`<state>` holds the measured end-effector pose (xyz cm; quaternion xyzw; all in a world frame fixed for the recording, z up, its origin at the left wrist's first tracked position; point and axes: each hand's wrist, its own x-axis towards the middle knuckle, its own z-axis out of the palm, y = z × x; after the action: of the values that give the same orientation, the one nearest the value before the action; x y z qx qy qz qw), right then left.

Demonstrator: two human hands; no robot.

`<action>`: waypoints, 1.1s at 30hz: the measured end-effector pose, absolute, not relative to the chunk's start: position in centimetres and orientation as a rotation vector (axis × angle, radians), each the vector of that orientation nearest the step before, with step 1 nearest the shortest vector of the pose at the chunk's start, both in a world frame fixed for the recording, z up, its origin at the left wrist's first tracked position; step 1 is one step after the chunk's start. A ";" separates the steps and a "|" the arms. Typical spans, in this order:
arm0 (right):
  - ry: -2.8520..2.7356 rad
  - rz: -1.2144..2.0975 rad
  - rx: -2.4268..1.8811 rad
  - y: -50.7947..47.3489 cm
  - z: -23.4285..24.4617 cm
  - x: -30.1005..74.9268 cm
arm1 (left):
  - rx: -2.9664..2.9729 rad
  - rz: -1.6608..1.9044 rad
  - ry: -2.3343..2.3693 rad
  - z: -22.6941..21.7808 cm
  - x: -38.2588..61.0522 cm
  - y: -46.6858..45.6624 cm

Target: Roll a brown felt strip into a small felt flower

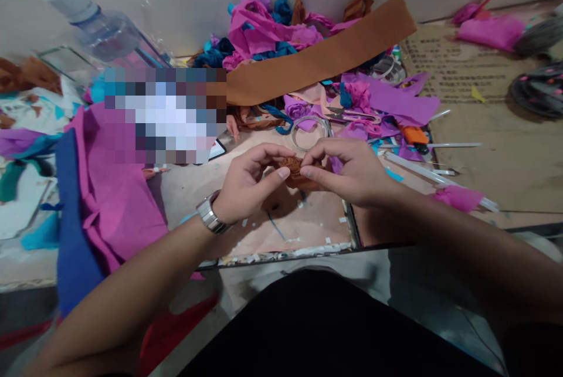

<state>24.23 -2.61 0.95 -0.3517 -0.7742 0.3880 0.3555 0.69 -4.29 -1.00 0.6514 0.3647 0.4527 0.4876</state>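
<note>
Both my hands meet over the middle of the work board [308, 230] and pinch a small rolled piece of brown crepe paper [294, 167]. My left hand [248, 180], with a metal watch [210, 214] on its wrist, grips the roll from the left with thumb and fingers curled. From the right, my right hand [347, 169] presses its thumb and fingertips on the same roll. A long brown paper strip [325, 57] lies just beyond the hands.
Pink and purple paper scraps [272, 31] pile at the back. Folded pink [114, 189] and blue sheets [73, 230] lie at left, near a plastic bottle [94, 25]. Scissors [347, 114], a tape ring [308, 131] and white sticks [431, 172] lie right of centre on cardboard [461, 72].
</note>
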 end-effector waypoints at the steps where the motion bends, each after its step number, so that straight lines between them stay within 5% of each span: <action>1: -2.000 0.998 -0.908 -2.6 0.9 24.2 | 1.597 1.095 0.888 -1.0 0.7 -4.3; 33: -1.961 1.054 -0.917 -2.2 0.4 24.0 | 1.644 1.045 0.852 -1.1 0.5 -4.4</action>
<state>24.04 -2.25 0.36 -0.3555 -0.7601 0.4086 0.3589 0.51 -4.36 -1.08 0.6756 0.3503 0.4294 0.4863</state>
